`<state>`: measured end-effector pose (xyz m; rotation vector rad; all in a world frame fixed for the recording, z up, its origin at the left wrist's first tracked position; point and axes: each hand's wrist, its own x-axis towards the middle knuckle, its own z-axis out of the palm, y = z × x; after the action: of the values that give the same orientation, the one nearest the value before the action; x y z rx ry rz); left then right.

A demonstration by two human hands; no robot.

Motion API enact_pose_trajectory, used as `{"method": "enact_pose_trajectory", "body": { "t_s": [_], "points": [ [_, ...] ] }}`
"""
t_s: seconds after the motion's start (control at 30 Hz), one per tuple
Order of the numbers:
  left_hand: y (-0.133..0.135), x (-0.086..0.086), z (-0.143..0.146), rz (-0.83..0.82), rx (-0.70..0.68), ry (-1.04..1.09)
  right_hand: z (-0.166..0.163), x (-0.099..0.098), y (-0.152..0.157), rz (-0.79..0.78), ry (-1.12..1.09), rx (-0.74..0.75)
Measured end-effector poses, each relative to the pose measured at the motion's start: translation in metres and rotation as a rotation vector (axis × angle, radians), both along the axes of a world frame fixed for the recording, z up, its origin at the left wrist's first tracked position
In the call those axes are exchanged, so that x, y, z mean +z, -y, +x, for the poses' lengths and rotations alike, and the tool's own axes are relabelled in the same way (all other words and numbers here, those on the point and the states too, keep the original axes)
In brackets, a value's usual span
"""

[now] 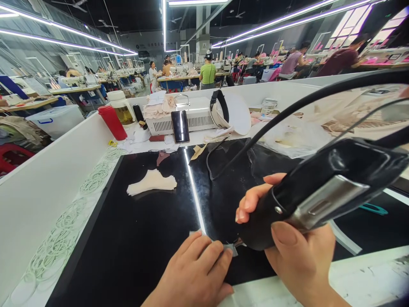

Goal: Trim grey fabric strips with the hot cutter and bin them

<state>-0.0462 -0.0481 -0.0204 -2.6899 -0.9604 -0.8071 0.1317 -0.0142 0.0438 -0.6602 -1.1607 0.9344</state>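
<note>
Bright white tubes (164,21) light me from 10 to 2 o'clock under a dark ceiling (134,15); the window (347,26) at 2 glows pale. Glare streaks the black mat (143,230) from my left hand (198,266) toward 11 o'clock. Wide-angle stretch tilts the edges; distant workers (208,73) look soft.

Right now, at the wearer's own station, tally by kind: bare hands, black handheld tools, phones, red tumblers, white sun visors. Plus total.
Left hand and right hand: 2
Black handheld tool: 1
Phone: 1
Red tumbler: 1
White sun visor: 1
Total: 6
</note>
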Motion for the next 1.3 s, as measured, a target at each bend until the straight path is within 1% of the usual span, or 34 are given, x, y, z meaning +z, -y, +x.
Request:
{"method": "enact_pose_trajectory", "body": {
  "t_s": [0.17,0.33,0.6,0.87,1.0,1.13,1.2,1.3],
  "points": [
    [0.001,0.001,-0.001,-0.002,0.003,-0.002,0.0,0.001,0.0,0.007,0.003,0.002],
    [-0.001,0.0,-0.002,0.011,0.003,-0.011,0.0,0.0,-0.001,0.005,0.054,-0.003],
    [-0.002,0.001,-0.003,0.01,0.006,-0.013,0.002,0.002,0.004,0.002,-0.002,0.004],
    [-0.001,-0.001,-0.002,-0.017,-0.005,-0.018,0.002,0.0,0.007,-0.022,0.035,0.006],
    [-0.001,-0.001,-0.004,-0.067,-0.015,-0.016,0.005,0.001,0.005,-0.016,0.016,0.016],
    [-0.002,0.0,-0.008,-0.151,-0.045,-0.007,0.004,0.007,0.005,-0.001,-0.003,0.016],
    [-0.003,0.004,-0.011,-0.224,-0.066,-0.032,0.0,0.011,0.007,0.0,0.014,0.039],
    [-0.003,0.017,-0.017,-0.362,-0.071,-0.066,-0.009,0.015,0.011,0.008,0.039,0.06]
  ]
}}
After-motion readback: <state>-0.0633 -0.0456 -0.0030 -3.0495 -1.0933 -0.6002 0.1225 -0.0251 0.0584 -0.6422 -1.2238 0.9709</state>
